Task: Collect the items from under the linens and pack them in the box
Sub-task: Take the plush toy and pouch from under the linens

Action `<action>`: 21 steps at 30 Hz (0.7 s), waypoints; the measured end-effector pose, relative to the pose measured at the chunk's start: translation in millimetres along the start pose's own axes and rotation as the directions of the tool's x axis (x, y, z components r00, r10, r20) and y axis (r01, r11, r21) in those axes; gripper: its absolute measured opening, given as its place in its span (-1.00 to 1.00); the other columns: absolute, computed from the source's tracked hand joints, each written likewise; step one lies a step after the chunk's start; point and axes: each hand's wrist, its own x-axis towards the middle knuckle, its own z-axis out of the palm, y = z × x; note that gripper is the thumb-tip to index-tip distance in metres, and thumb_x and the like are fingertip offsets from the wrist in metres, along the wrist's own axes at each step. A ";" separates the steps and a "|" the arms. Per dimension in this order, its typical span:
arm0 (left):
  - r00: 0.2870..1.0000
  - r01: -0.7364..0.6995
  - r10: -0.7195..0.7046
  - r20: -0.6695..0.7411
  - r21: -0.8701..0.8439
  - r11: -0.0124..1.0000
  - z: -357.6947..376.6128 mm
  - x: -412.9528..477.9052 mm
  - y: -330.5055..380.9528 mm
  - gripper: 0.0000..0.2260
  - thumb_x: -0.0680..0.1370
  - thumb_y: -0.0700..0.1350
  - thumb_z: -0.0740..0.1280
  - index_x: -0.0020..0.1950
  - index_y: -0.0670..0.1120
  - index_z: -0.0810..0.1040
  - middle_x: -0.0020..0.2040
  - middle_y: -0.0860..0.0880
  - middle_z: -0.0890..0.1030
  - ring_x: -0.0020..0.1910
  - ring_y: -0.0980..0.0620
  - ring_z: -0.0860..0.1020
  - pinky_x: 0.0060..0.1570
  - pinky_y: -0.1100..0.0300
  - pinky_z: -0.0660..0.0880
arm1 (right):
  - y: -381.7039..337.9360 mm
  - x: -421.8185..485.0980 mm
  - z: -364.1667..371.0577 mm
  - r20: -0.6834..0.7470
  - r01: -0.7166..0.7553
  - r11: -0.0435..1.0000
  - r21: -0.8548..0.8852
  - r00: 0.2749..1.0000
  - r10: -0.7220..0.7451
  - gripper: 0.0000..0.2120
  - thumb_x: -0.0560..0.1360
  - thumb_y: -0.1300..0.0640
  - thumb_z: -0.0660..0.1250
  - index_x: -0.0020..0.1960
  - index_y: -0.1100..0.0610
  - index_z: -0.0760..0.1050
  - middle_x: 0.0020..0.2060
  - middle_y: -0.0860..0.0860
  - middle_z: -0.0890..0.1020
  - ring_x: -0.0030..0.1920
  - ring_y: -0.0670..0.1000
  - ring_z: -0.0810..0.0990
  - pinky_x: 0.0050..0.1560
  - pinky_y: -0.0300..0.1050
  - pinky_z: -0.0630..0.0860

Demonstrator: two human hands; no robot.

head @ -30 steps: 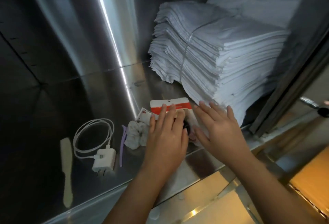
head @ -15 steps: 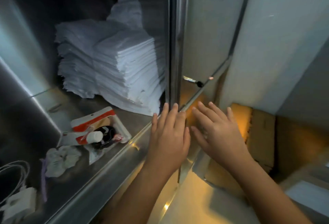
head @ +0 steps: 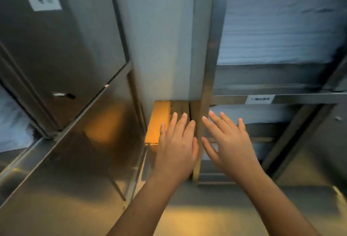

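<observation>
Both of my hands hover side by side in mid-air, palms down, fingers straight and spread, holding nothing. My left hand [head: 177, 145] is over the near end of a brown cardboard box [head: 159, 123] that stands on the floor between the steel cabinet and the rack post. My right hand [head: 228, 142] is just right of that post. White folded linens [head: 277, 29] fill the rack shelf at upper right, and a corner of another linen pile [head: 13, 121] shows at the far left. The small items from the cabinet shelf are out of view.
An open steel cabinet door [head: 62, 44] with a small handle [head: 63, 95] hangs at upper left above the cabinet's lower steel panel [head: 78, 157]. A vertical steel rack post [head: 206, 78] runs between my hands. More linens [head: 262, 113] lie on a lower rack shelf.
My view has swung right, away from the cabinet shelf with the items, toward the box and rack. Both hands left the packet on the shelf and moved right with nothing in them.
</observation>
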 end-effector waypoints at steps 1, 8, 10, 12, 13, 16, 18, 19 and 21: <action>1.000 -0.027 0.027 0.002 -0.024 0.999 9.3 3.2 18.0 -0.68 0.42 -0.16 0.32 0.14 -0.21 0.58 0.20 -0.21 0.56 0.24 -0.24 0.48 0.10 -0.29 0.40 | 16.4 -10.6 -7.9 -0.004 -0.029 0.999 -0.026 1.000 0.029 -0.52 0.26 0.18 0.56 0.14 0.26 0.57 0.14 0.23 0.59 0.11 0.31 0.57 0.02 0.43 0.41; 0.962 -0.238 0.257 0.096 -0.172 0.956 59.7 21.0 134.1 -0.66 0.45 -0.16 0.41 0.19 -0.22 0.55 0.24 -0.22 0.53 0.29 -0.26 0.43 0.16 -0.29 0.35 | 113.5 -83.2 -68.1 -0.063 -0.273 0.944 -0.187 0.962 0.266 -0.50 0.22 0.19 0.58 0.13 0.27 0.58 0.12 0.22 0.60 0.11 0.30 0.58 -0.01 0.43 0.43; 0.940 -0.303 0.329 0.088 -0.224 0.926 70.2 24.7 164.4 -0.67 0.44 -0.17 0.41 0.18 -0.24 0.55 0.23 -0.24 0.53 0.27 -0.27 0.44 0.14 -0.30 0.36 | 134.7 -102.7 -84.8 -0.091 -0.350 0.908 -0.231 0.937 0.338 -0.49 0.20 0.21 0.58 0.13 0.26 0.59 0.12 0.22 0.60 0.10 0.29 0.58 -0.02 0.41 0.44; 0.916 -0.362 0.396 0.073 -0.282 0.889 79.7 27.4 193.0 -0.66 0.44 -0.18 0.40 0.18 -0.26 0.55 0.22 -0.25 0.54 0.26 -0.27 0.45 0.13 -0.31 0.36 | 152.5 -121.5 -99.7 -0.123 -0.427 0.867 -0.258 0.904 0.409 -0.49 0.20 0.23 0.58 0.13 0.27 0.58 0.12 0.22 0.60 0.10 0.29 0.58 -0.01 0.41 0.43; 0.902 -0.388 0.427 0.067 -0.308 0.869 84.7 28.7 207.0 -0.66 0.43 -0.19 0.41 0.18 -0.26 0.55 0.21 -0.25 0.54 0.25 -0.27 0.45 0.13 -0.31 0.36 | 160.4 -130.7 -106.6 -0.139 -0.464 0.846 -0.262 0.886 0.443 -0.50 0.21 0.24 0.58 0.13 0.28 0.58 0.12 0.23 0.60 0.11 0.30 0.58 -0.01 0.42 0.43; 0.859 -0.452 0.509 0.058 -0.380 0.807 100.6 32.3 247.9 -0.65 0.41 -0.20 0.45 0.17 -0.25 0.56 0.20 -0.24 0.55 0.25 -0.26 0.47 0.13 -0.30 0.34 | 182.5 -155.7 -125.0 -0.178 -0.565 0.770 -0.297 0.824 0.537 -0.51 0.24 0.25 0.56 0.14 0.28 0.57 0.13 0.24 0.59 0.13 0.31 0.56 0.02 0.43 0.41; 0.826 -0.494 0.563 0.037 -0.436 0.753 112.1 35.8 274.7 -0.65 0.40 -0.21 0.46 0.16 -0.25 0.56 0.20 -0.24 0.55 0.24 -0.26 0.47 0.13 -0.31 0.34 | 197.6 -170.8 -135.8 -0.206 -0.617 0.715 -0.329 0.786 0.583 -0.52 0.24 0.25 0.56 0.14 0.28 0.57 0.14 0.24 0.59 0.14 0.30 0.55 0.04 0.42 0.40; 0.807 -0.514 0.590 0.023 -0.465 0.721 118.0 38.0 287.9 -0.66 0.41 -0.21 0.44 0.16 -0.25 0.56 0.20 -0.24 0.55 0.24 -0.27 0.47 0.13 -0.31 0.33 | 205.4 -177.6 -140.9 -0.221 -0.643 0.685 -0.343 0.764 0.606 -0.52 0.25 0.25 0.56 0.14 0.28 0.57 0.14 0.24 0.59 0.15 0.31 0.55 0.05 0.42 0.40; 0.769 -0.555 0.639 -0.007 -0.504 0.662 131.3 43.5 313.5 -0.69 0.43 -0.18 0.38 0.16 -0.25 0.57 0.20 -0.23 0.56 0.24 -0.26 0.47 0.11 -0.31 0.35 | 221.7 -189.3 -149.5 -0.255 -0.689 0.623 -0.371 0.720 0.645 -0.53 0.25 0.25 0.56 0.14 0.28 0.58 0.13 0.24 0.59 0.14 0.31 0.55 0.04 0.43 0.39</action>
